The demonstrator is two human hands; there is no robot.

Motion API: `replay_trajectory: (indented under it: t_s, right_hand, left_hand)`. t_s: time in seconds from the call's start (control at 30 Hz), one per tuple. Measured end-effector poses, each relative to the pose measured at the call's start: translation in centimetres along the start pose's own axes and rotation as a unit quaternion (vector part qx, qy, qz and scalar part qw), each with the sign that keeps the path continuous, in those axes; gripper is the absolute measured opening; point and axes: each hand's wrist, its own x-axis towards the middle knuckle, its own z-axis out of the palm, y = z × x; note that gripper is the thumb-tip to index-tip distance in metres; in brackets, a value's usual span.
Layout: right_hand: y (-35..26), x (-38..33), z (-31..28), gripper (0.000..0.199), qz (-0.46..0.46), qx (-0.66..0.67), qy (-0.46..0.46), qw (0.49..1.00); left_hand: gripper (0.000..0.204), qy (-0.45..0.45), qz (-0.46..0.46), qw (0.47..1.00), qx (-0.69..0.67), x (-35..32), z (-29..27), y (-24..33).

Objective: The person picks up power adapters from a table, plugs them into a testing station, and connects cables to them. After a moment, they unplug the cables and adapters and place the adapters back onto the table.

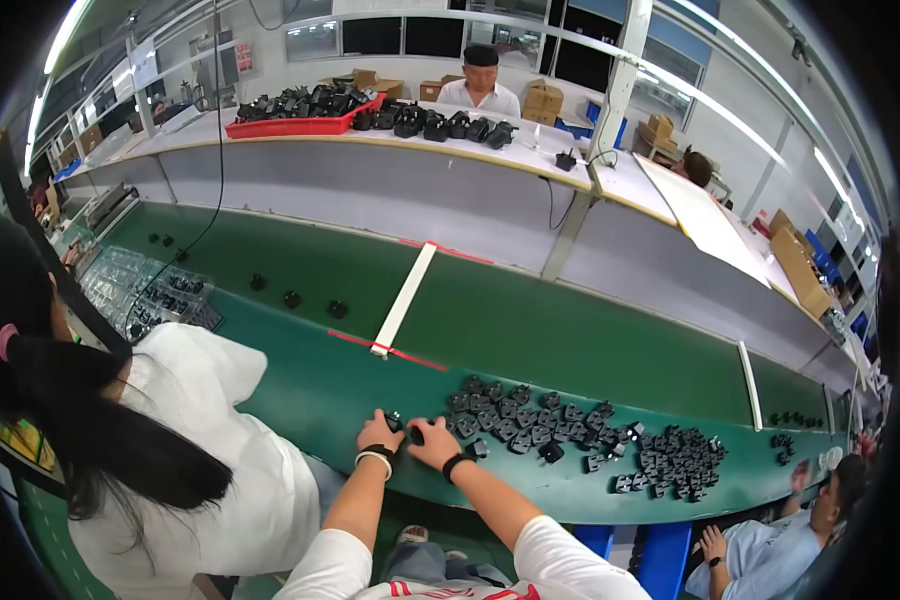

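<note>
Both my hands rest on the near edge of a green conveyor belt (530, 330). My left hand (378, 434) and my right hand (433, 443) meet around a small black plastic part (402, 428), fingers closed on it from either side. Just right of my right hand lies a spread of several black plastic parts (515, 418). A second heap of the same black parts (675, 462) sits further right along the belt's near edge. Each of my wrists carries a band.
A person in white with long dark hair (185, 440) sits close on my left beside clear trays (155, 290). A white divider strip (405, 300) crosses the belt. Another person (770, 555) sits at lower right. A red bin of black parts (305, 110) stands on the far bench.
</note>
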Motion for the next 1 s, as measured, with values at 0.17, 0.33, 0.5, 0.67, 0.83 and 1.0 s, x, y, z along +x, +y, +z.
replay_trajectory:
  t_s: [0.17,0.33,0.5,0.67,0.83,1.0]
  right_hand:
    - [0.1,-7.1,0.2,0.05,-0.065,0.127,0.057,0.988]
    - [0.7,-17.3,-2.7,0.051,-0.044,0.21,-0.049,0.975]
    - [-4.2,-25.5,-4.6,0.052,-0.195,0.25,-0.257,0.913]
    - [-8.4,-28.7,-2.1,0.048,-0.286,0.245,-0.51,0.774]
    - [-14.1,-30.4,1.6,0.047,-0.36,0.187,-0.609,0.682]
    - [-19.8,-32.4,5.5,0.047,-0.386,0.09,-0.64,0.659]
  left_hand:
    - [0.063,0.037,0.037,0.99,-0.13,0.2,-1.8,-4.2]
    - [0.046,0.016,0.039,0.766,-0.641,-9.5,0.7,-5.7]
    - [0.064,-0.177,-0.115,0.508,-0.835,-29.2,4.9,-11.5]
    - [0.066,-0.148,-0.093,0.279,-0.944,-44.1,8.7,-16.7]
    - [0.063,0.025,-0.055,0.311,-0.949,-49.8,10.5,-19.2]
    - [0.061,0.146,0.01,0.235,-0.961,-50.7,15.4,-24.2]
